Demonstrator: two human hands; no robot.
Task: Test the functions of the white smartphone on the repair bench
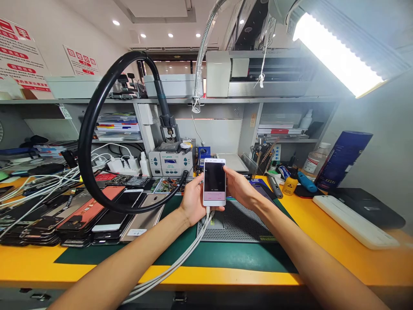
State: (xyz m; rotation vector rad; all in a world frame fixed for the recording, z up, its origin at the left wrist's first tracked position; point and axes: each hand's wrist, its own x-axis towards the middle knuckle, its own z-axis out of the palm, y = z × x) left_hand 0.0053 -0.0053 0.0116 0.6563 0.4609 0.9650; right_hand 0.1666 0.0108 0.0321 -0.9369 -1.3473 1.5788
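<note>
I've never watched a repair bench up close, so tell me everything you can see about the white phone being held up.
The white phone is a slim slab with a white front frame around a mostly dark screen that shows a pale pinkish band near its bottom. It is held upright, screen toward the camera, above the grey mat. The left hand cups its left edge and lower corner; the right hand touches its right edge. White cables run down from its bottom end.
</note>
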